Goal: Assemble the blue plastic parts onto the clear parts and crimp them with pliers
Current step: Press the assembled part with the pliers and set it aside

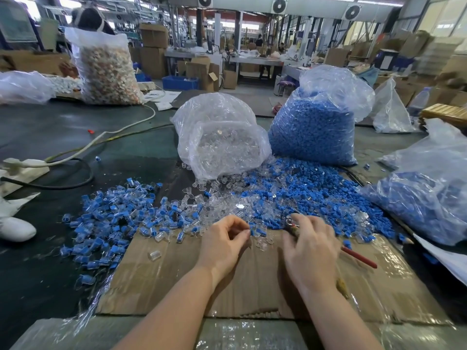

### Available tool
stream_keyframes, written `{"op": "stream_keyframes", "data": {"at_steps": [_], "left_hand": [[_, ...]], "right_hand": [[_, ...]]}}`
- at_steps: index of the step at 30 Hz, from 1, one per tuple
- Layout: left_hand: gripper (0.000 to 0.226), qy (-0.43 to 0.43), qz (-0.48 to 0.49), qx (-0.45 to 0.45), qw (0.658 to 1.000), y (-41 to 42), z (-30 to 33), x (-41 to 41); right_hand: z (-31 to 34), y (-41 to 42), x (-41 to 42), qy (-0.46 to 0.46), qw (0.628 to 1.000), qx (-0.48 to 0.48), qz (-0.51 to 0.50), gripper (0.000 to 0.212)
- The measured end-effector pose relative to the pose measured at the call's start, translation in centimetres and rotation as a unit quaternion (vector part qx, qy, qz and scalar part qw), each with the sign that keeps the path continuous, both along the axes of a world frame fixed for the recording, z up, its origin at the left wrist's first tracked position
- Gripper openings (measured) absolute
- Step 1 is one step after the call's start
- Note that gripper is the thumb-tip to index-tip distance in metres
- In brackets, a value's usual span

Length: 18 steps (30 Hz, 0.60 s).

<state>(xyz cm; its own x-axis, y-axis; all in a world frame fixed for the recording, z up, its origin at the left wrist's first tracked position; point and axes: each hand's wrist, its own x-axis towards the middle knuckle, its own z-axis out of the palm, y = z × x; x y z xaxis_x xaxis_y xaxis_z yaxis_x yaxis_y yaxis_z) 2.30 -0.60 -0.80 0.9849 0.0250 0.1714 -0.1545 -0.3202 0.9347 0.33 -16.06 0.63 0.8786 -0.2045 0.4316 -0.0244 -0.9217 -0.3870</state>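
My left hand (225, 238) hovers over the cardboard sheet (192, 279) and pinches a small blue and clear part (252, 232) at its fingertips. My right hand (309, 248) grips the pliers (358, 256), whose red handle sticks out to the right and whose metal head shows by my thumb. Loose blue parts (316, 195) and clear parts (222, 198) are heaped just beyond my hands. A pile of joined blue and clear pieces (108, 218) spreads out to the left.
A bag of clear parts (219, 137) and a bag of blue parts (316, 127) stand behind the heap. Another bag of blue parts (429, 198) lies at right. A white cable and power strip (22, 168) sit at left, near a white shoe (15, 228).
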Motion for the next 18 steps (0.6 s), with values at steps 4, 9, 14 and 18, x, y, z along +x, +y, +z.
{"op": "stream_keyframes", "data": {"at_steps": [4,9,14,18], "left_hand": [[0.018,0.007,-0.001,-0.011,1.000,0.1,0.2,0.2],[0.015,0.012,0.005,-0.024,1.000,0.0,0.8,0.3],[0.011,0.047,0.019,-0.081,0.995,0.1,1.4,0.5],[0.008,0.087,0.036,-0.166,0.982,0.3,2.0,0.9]], "right_hand": [[0.5,-2.3,0.1,0.223,0.960,-0.097,-0.136,0.066],[0.2,-3.0,-0.1,0.269,0.940,-0.159,-0.138,0.066],[1.3,-2.7,-0.3,0.216,0.947,-0.217,-0.098,0.041],[3.3,-2.3,0.2,0.203,0.961,-0.188,-0.022,0.044]]}}
